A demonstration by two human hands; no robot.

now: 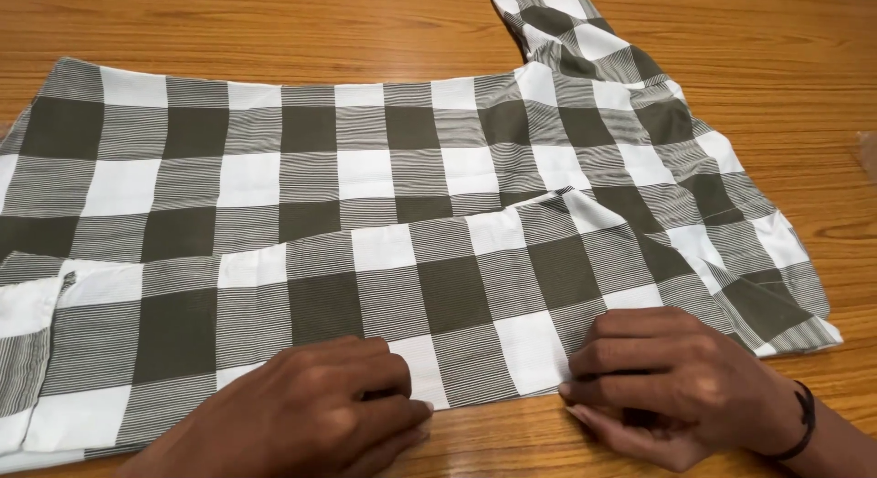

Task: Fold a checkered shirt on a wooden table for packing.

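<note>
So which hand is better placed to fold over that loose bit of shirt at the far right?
Probably the right hand: it rests on the shirt edge nearest that side. The left hand sits further left.

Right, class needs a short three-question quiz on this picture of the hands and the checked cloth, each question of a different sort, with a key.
1. True or false: the checked cloth lies on a wooden table.
2. Which hand wears a dark wristband? A) left B) right C) neither
3. Which edge of the cloth do both hands press: near or far?

Key
1. True.
2. B: the right hand.
3. Near: the left hand and the right hand both rest on the folded edge closest to the person.
</note>
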